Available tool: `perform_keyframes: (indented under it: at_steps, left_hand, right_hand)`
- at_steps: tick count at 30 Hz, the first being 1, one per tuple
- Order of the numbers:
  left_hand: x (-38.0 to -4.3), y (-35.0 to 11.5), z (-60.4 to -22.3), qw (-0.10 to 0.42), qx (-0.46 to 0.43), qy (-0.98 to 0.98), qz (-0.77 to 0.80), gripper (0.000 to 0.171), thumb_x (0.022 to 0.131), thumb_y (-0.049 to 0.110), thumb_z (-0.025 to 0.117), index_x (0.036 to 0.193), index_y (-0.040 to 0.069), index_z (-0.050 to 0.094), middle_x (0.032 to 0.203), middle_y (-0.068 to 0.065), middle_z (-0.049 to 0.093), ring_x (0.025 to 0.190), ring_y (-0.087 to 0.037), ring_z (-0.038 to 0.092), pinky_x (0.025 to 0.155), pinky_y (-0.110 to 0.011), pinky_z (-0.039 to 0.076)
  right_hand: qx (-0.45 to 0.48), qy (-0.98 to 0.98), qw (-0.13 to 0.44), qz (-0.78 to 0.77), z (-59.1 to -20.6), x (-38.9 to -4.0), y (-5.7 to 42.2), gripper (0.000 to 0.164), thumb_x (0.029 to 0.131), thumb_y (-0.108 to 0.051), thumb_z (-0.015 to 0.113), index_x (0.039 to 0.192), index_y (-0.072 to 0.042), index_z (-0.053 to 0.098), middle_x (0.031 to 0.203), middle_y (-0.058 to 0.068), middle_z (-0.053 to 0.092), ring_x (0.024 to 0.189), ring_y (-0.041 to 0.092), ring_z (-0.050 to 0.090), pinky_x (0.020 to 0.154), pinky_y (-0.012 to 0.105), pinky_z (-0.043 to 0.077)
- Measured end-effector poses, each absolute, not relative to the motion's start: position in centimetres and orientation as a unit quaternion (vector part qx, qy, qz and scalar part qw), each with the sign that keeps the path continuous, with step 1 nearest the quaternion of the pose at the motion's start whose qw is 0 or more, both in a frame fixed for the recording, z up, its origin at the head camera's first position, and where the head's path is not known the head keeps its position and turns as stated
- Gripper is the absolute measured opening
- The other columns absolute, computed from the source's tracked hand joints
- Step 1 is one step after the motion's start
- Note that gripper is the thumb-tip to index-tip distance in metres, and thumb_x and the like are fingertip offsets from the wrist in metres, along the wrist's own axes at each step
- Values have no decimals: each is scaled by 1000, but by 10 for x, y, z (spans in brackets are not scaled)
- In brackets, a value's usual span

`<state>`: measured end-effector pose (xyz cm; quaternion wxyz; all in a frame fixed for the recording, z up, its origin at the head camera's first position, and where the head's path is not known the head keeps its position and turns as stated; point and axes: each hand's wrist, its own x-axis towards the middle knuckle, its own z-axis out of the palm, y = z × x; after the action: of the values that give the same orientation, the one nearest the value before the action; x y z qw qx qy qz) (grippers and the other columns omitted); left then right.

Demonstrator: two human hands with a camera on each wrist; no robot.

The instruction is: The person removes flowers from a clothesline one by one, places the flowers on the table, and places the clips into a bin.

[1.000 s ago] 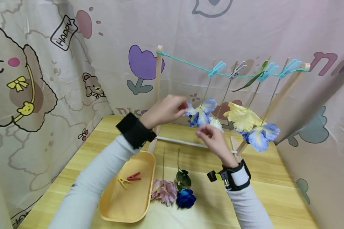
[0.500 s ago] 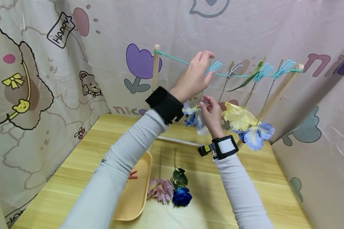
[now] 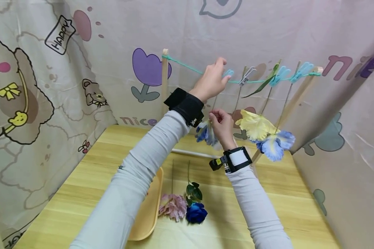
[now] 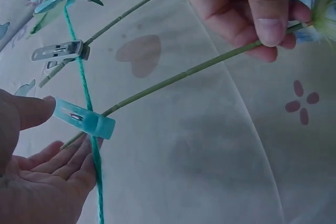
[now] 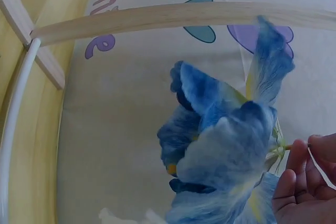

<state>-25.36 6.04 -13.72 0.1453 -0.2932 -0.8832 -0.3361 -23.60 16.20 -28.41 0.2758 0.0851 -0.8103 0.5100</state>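
My right hand (image 3: 222, 126) pinches the green stem (image 4: 184, 73) of a blue artificial iris (image 5: 220, 140) just behind its bloom. The flower hangs bloom down from a teal cord (image 4: 98, 182), its stem held near the far end by a light-blue clothespin (image 4: 86, 120). Around that clothespin is my left hand (image 3: 210, 81), with the thumb tip at its handle end and the fingers spread behind the cord and stem tip. In the head view this hand partly covers the clothespin, and my right hand partly covers the bloom.
Right of my hands hang a yellow flower (image 3: 255, 121) and another blue iris (image 3: 275, 143); a grey clothespin (image 3: 247, 75) grips another stem. A wooden post (image 3: 165, 79) supports the cord's left end. A pink flower (image 3: 173, 207), blue rose (image 3: 196, 212) and yellow tray (image 3: 157, 204) lie in front.
My left hand has risen from beside the bloom to the clothespin on the cord. My right hand has moved up and left to the iris stem, which it now pinches.
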Motion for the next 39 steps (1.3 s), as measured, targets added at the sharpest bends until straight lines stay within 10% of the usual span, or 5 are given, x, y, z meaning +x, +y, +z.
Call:
perform_keyframes:
  at_steps: [14,26,39]
  left_hand:
    - [-258,65,-134,157,-314,-893,-283,34,99,19,45,127,2,51,125,-10,55,116,-19,48,98,-23,37]
    - [-256,62,-135,165,-333,-882,-289,28,99,16,44,124,6,52,121,-7,56,110,-17,51,92,-21,39]
    - [-253,50,-127,292,-363,-811,-353,23,95,15,52,115,3,56,113,-8,60,109,-16,54,95,-15,35]
  right_hand:
    - [83,-827,273,484,-282,-232,166,18,93,-12,57,96,2,66,79,18,66,57,4,48,52,16,35]
    - [81,-850,262,449,-282,-228,166,14,93,-10,56,89,1,64,76,16,65,59,11,50,54,19,35]
    - [93,-836,173,513,-288,-208,162,15,93,-9,56,92,3,65,79,18,63,67,21,58,56,17,41]
